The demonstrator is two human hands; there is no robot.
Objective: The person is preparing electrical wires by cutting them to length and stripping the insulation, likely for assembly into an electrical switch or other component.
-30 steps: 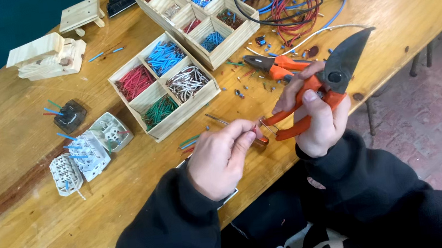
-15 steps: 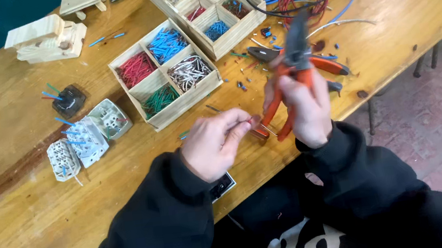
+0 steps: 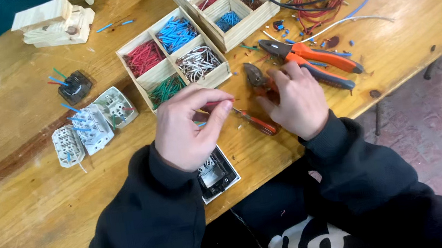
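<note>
Orange-handled cutting pliers, which the right hand held up in the air one second ago, are now lowered to the wooden table at the middle of the frame, so the cutting seems to be finished for the moment. The right hand lies palm down, fingers closed loosely over the handles. The left hand, just beside it, pinches a short red wire piece between thumb and forefinger, above a black switch plate at the table's near edge.

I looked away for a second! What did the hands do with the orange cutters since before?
The right hand brought the orange-handled cutters down from the air onto the table, its fingers still on them. The left hand kept pinching a short red wire. The wire boxes and big pliers stayed put.
</note>
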